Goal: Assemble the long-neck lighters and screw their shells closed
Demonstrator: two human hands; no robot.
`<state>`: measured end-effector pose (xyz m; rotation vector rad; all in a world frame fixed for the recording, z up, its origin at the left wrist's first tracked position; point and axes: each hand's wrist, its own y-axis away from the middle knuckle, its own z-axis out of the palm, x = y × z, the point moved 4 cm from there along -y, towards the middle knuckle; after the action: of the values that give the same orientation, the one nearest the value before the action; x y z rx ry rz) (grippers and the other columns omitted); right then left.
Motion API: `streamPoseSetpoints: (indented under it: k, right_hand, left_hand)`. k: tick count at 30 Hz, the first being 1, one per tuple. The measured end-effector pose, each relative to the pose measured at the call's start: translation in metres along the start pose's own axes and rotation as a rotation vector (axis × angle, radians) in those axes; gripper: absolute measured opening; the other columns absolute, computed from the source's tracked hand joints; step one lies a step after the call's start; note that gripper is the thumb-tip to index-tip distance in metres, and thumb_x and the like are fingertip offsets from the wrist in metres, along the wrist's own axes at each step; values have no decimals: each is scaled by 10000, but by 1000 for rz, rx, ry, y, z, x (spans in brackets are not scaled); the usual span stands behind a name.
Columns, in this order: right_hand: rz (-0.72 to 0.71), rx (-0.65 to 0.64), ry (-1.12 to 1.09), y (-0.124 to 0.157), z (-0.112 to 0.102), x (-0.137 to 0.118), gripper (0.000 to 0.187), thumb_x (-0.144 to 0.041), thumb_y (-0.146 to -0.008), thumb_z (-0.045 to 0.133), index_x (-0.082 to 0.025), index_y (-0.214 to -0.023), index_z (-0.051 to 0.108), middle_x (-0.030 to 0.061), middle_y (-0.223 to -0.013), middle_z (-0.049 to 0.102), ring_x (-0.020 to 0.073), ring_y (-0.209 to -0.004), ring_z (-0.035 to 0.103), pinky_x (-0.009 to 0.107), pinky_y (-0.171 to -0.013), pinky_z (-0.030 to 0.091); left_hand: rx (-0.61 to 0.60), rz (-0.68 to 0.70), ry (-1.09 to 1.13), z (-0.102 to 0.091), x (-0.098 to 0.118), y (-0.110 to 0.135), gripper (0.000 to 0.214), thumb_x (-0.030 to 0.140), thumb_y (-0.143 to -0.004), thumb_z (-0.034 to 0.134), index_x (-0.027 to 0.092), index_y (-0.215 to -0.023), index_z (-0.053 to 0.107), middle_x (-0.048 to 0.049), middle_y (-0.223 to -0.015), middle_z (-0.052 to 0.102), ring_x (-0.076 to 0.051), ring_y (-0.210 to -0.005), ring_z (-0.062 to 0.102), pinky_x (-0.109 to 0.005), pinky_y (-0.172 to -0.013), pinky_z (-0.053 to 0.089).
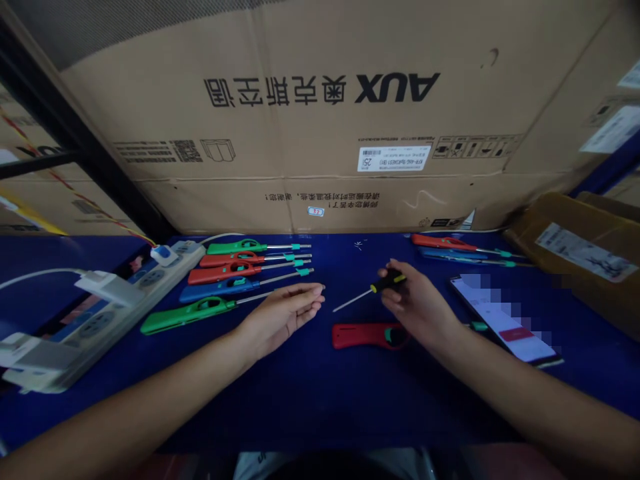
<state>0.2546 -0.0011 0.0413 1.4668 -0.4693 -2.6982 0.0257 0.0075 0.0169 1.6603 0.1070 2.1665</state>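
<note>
My right hand (pixel 413 297) is closed around the black and yellow handle of a screwdriver (pixel 354 300), whose thin shaft slants down to the left. Below it, on the blue surface, lies a red gas lighter (pixel 360 335); my right hand and forearm hide part of its rod. The fingertips of my left hand (pixel 287 310) are pinched together, with a tiny dark bit showing at their tip that is too small to name. Beside that hand lie several long-nosed lighters, among them a green lighter (pixel 187 317) and a blue lighter (pixel 217 289), rods pointing right.
A white power strip (pixel 165 272) with plugs runs along the left. On the right lie a phone (pixel 500 320), an orange-red lighter (pixel 443 242) and another blue lighter (pixel 453 255), near a cardboard box (pixel 575 213). A large cardboard panel (pixel 320 133) stands behind.
</note>
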Motion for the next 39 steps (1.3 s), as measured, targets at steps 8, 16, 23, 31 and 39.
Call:
streamPoseSetpoints:
  k: [8, 16, 23, 31, 39]
  right_hand:
    - [-1, -26, -49, -2, 10, 26, 227, -275, -698, 704, -207, -740, 491, -51, -616, 607, 22, -321, 260, 197, -336, 176]
    - [-8, -129, -91, -5, 36, 37, 225, -320, -703, 695, -216, -725, 497, -45, -618, 604, 39, -345, 246, 211, -343, 205]
    - [-131, -254, -32, 5, 36, -6, 170, -270, -684, 714, -213, -803, 607, -10, -765, 652, 61, -441, 380, 202, -393, 318]
    - [-283, -166, 127, -10, 14, -7, 235, -371, -742, 795, -209, -827, 648, -10, -854, 664, 56, -484, 436, 200, -389, 373]
    - [-246, -110, 150, -18, 5, -2, 255, -407, -735, 781, -199, -747, 634, -26, -783, 641, 40, -413, 392, 215, -370, 422]
  left_hand:
    - [96, 25, 84, -10, 2, -13, 152, 83, -823, 776, 157, -955, 771, -68, -944, 787, -113, -848, 739, -203, -862, 596]
    - [39, 70, 48, -4, 2, -13, 182, 78, -806, 770, 145, -974, 775, -61, -909, 791, -128, -835, 743, -259, -902, 591]
    - [13, 202, -60, -9, 6, -11, 328, 214, -658, 901, 151, -951, 767, -30, -842, 774, -126, -778, 720, -249, -802, 584]
    - [-18, 343, -249, -4, 12, -3, 240, 214, -671, 878, 177, -876, 760, -11, -816, 753, -130, -785, 704, -250, -843, 562]
    - [-58, 410, -412, -1, 5, 0, 191, 245, -747, 817, 190, -917, 750, -28, -850, 761, -152, -829, 717, -252, -817, 570]
